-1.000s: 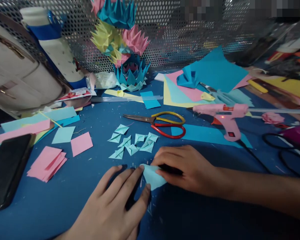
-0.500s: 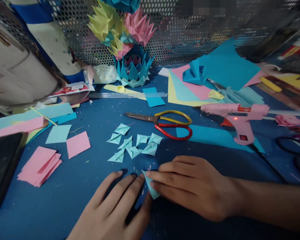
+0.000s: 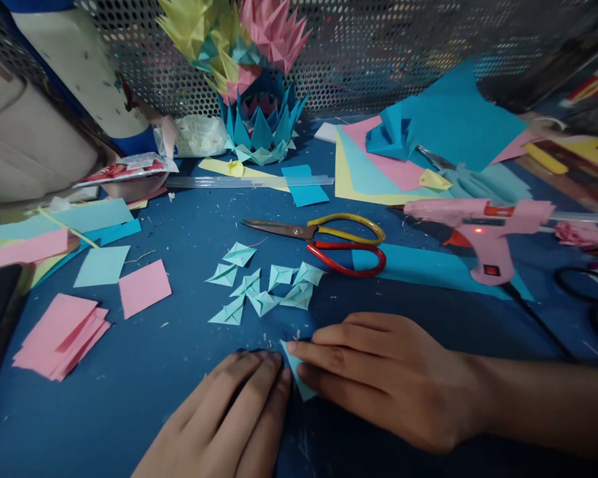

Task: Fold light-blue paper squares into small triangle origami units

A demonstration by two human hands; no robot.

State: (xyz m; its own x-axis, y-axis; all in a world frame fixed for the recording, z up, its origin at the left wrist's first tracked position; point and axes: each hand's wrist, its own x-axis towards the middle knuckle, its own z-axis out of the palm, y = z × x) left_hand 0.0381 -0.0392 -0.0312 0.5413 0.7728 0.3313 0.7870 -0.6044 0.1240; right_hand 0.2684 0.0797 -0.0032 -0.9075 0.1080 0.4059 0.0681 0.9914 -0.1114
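Observation:
My right hand (image 3: 383,378) lies flat over a small light-blue paper piece (image 3: 296,372) on the blue table, its fingers pressed together on the fold. My left hand (image 3: 229,425) rests beside it, fingers together, fingertips touching the paper's left edge. Most of the paper is hidden under my right fingers. Just beyond my hands lie several folded light-blue paper units (image 3: 262,289).
Scissors (image 3: 329,242) with yellow and red handles lie behind the units. A pink glue gun (image 3: 478,229) sits right with its light on. Pink paper squares (image 3: 60,332) lie left. Paper lotus flowers (image 3: 252,79) stand by the mesh wall. Coloured sheets (image 3: 408,159) are stacked far right.
My left hand's fingers have drawn together and pulled back towards me. My right hand slid over the paper and now covers most of it. The view has tipped downward.

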